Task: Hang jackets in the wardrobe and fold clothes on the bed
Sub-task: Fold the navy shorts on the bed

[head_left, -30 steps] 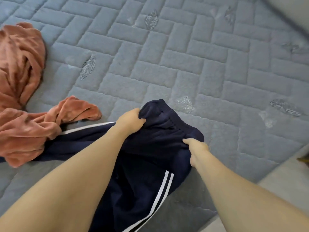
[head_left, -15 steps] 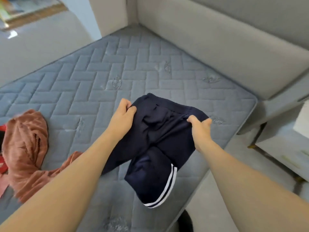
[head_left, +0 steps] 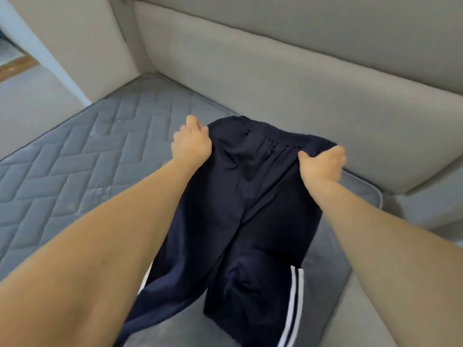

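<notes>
Navy track trousers with white side stripes hang stretched between my two hands above the grey quilted mattress. My left hand grips the left end of the elastic waistband. My right hand pinches the right end of the waistband. The legs trail down toward me, and the white stripes show at the lower right leg. My left forearm hides part of the left leg.
A padded grey headboard rises right behind the trousers. A second padded panel stands at the mattress's far left corner. Floor shows at the far left, and the mattress edge runs along the right.
Both hands have lifted the trousers and carried them toward the headboard. The view has swung up and right, so the pink garment on the left is out of frame.
</notes>
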